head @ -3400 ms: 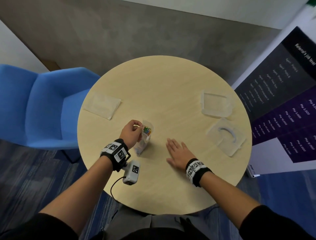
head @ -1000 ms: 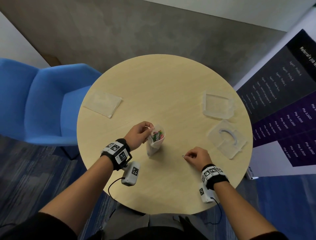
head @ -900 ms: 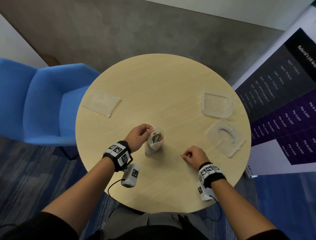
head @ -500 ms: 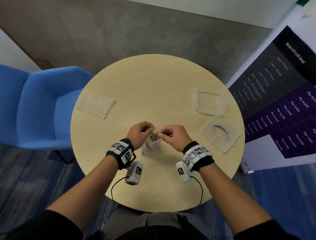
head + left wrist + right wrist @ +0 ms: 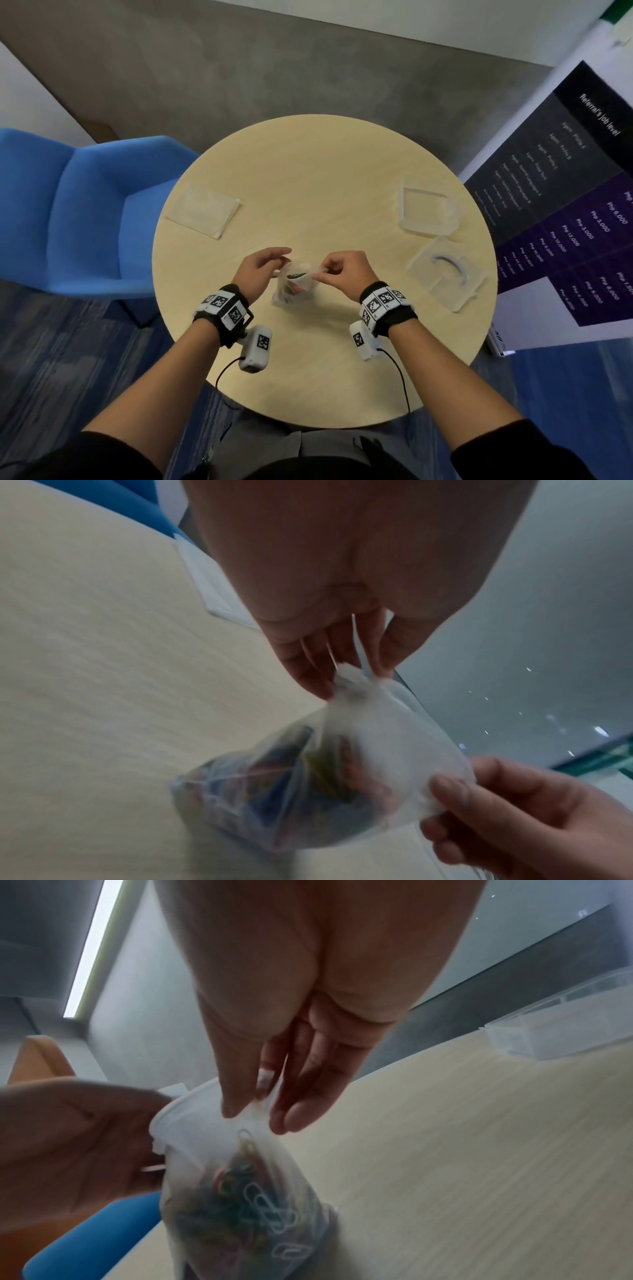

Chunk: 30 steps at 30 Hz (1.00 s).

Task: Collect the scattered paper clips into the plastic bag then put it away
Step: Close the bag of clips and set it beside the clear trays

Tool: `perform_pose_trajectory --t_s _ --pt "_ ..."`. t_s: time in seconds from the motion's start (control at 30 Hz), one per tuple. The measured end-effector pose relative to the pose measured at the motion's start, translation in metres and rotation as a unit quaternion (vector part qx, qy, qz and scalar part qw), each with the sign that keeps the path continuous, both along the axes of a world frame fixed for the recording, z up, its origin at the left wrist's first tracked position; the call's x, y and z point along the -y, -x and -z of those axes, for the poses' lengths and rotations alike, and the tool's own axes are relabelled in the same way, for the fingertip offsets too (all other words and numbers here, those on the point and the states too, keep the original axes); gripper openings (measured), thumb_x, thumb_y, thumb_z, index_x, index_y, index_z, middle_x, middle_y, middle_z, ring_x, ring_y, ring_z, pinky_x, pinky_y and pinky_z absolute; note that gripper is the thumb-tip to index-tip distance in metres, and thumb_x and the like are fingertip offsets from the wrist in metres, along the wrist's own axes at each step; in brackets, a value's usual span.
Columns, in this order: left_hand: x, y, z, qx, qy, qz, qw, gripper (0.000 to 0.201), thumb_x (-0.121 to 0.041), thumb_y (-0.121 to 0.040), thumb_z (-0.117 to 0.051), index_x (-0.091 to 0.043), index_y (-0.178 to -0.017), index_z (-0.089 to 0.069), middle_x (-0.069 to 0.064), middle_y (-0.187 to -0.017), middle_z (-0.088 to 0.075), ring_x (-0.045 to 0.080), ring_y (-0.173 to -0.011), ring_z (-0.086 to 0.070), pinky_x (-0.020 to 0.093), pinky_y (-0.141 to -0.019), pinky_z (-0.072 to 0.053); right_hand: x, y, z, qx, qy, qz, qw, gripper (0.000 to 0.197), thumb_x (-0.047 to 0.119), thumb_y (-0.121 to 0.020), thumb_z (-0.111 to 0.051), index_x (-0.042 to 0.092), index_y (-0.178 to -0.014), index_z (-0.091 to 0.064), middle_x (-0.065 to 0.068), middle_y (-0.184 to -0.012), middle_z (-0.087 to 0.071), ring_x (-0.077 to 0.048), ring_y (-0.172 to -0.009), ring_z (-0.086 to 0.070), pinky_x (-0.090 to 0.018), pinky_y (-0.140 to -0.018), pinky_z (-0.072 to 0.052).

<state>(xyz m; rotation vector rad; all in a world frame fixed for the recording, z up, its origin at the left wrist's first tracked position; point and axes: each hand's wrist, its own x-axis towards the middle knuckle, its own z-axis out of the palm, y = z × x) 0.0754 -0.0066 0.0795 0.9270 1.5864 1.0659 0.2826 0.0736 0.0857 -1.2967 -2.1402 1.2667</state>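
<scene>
Each wrist wears a black band (image 5: 226, 317) with white square-code markers and a small white camera box (image 5: 256, 347) on a black cable (image 5: 222, 375). The sleeves (image 5: 534, 452) are black.

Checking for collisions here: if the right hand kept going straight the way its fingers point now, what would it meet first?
The small clear plastic bag it already pinches; just beyond, probably the left hand gripping the opposite rim. Depth is unclear.

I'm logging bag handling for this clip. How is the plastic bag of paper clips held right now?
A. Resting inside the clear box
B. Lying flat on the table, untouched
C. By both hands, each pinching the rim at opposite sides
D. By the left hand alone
C: the left hand and the right hand each pinch the top edge of the plastic bag, with the paper clips inside it.
</scene>
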Motion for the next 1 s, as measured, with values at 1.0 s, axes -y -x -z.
perform_pose_trajectory --t_s 1.0 --pt "-0.005 -0.004 0.011 0.0 -0.019 -0.079 0.997 0.004 -0.014 -0.081 -0.078 -0.017 -0.084 -0.078 0.008 -0.081 -0.077 0.024 -0.08 -0.075 0.045 -0.085 -0.059 -0.014 0.037 -0.011 -0.011 -0.011 -0.047 0.999 0.025 0.038 -0.072 -0.082 0.026 -0.093 -0.075 0.012 -0.088 -0.065 -0.005 -0.074 -0.062 -0.017 -0.064 -0.053"
